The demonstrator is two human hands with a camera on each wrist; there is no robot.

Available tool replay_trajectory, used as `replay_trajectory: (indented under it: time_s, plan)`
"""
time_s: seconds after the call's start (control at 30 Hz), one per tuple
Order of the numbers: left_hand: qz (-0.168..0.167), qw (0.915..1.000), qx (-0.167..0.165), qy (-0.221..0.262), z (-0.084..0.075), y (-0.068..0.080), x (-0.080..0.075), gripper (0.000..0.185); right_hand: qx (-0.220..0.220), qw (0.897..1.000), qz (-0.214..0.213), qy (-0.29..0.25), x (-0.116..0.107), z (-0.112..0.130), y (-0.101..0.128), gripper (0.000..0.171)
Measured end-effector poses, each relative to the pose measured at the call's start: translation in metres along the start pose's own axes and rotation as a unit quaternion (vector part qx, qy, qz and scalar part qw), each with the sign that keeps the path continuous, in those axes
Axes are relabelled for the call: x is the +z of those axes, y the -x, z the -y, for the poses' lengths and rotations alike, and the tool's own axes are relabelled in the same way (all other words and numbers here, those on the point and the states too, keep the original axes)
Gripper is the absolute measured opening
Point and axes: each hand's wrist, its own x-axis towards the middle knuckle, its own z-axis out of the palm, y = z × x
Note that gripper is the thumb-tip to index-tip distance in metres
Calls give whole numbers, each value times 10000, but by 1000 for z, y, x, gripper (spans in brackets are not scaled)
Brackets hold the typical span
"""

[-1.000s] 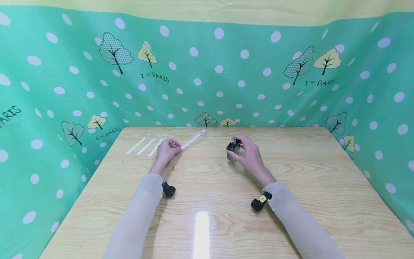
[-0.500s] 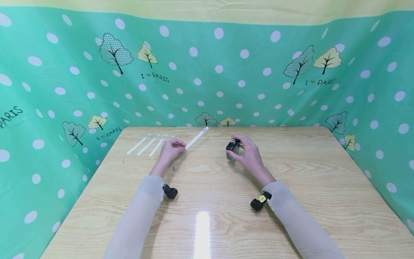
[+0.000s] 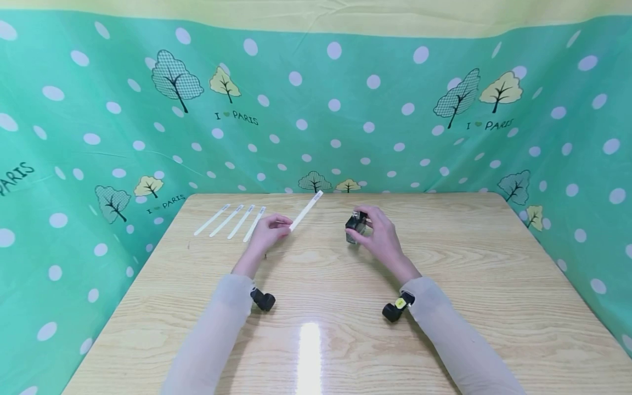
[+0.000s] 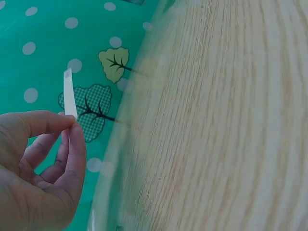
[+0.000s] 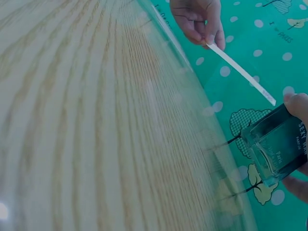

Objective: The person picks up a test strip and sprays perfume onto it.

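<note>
My left hand (image 3: 269, 232) pinches one end of a white paper strip (image 3: 306, 210) between thumb and fingers; the strip slants up and to the right above the table. That strip (image 4: 70, 94) juts past the fingertips in the left wrist view. The right wrist view shows the strip (image 5: 240, 72) held by the left hand (image 5: 197, 19). My right hand (image 3: 379, 236) grips a small clear glass bottle with a black cap (image 3: 355, 227), resting on the wooden table (image 3: 316, 285). The square bottle (image 5: 276, 147) shows pale lettering.
Several more white strips (image 3: 232, 220) lie side by side at the table's far left. A green spotted cloth with tree prints (image 3: 316, 109) walls in the table on three sides. A light glare (image 3: 308, 351) sits on the near table.
The left hand has carried its strip to the right, toward the bottle, uncovering the fourth strip on the table. The right hand and bottle have stayed put.
</note>
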Motion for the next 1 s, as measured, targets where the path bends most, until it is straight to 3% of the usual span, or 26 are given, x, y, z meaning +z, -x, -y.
replay_trajectory:
  time_s: [0.23,1.0]
  plan:
    - [226,9991,-93,339,-3,7,7,31,-72,9999,-88,-30,1,1,-1,57]
    - [601,9971,144,449,-17,26,23,30,-397,9974,-226,564,9,5,-10,55]
